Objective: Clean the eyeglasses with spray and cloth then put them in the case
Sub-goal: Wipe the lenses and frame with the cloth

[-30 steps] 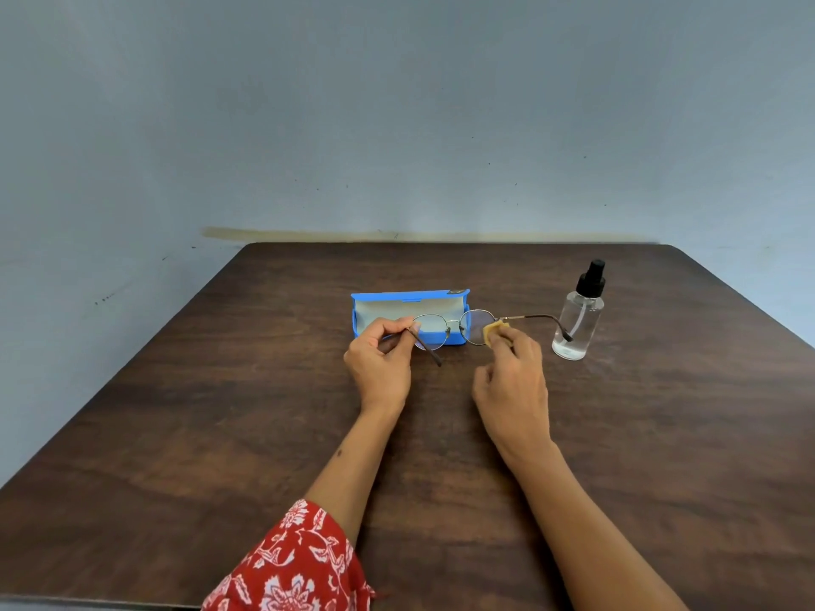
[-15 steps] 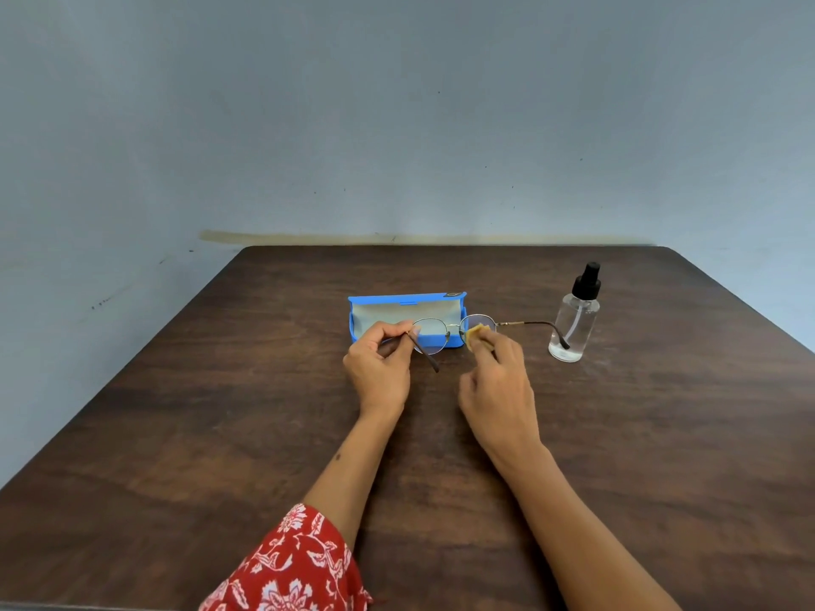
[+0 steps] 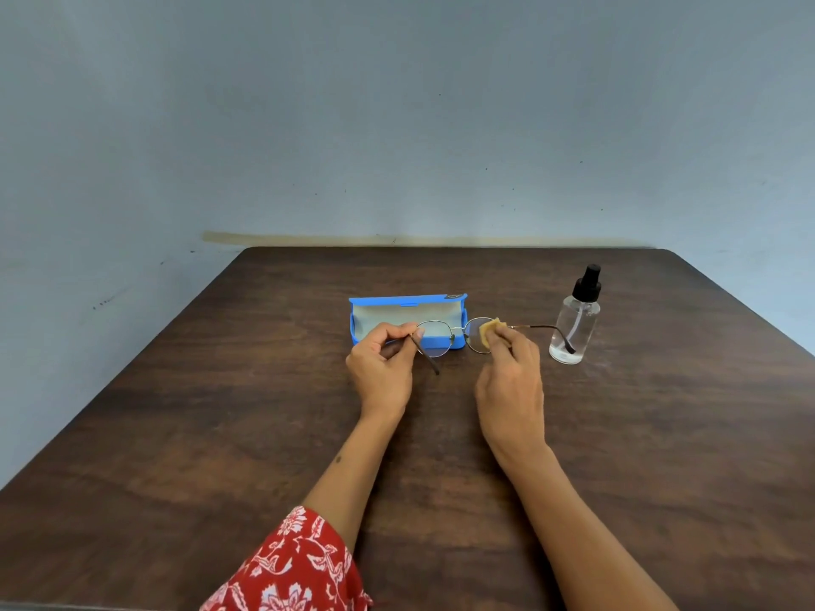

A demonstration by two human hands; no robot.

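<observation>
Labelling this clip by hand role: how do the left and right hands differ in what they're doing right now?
The left hand pinches the eyeglasses at the frame's left end by the folded temple; the right hand pinches a small yellow cloth against the right lens. The left hand is in front of the open blue case; the right is nearer the spray bottle. Both are raised over the table.

A dark brown wooden table (image 3: 220, 434) stands against a scuffed pale blue-grey wall (image 3: 397, 125).

A single head-worn camera looks forward and down over the dark wooden table (image 3: 220, 434), its far edge meeting a wall (image 3: 397, 125).
</observation>
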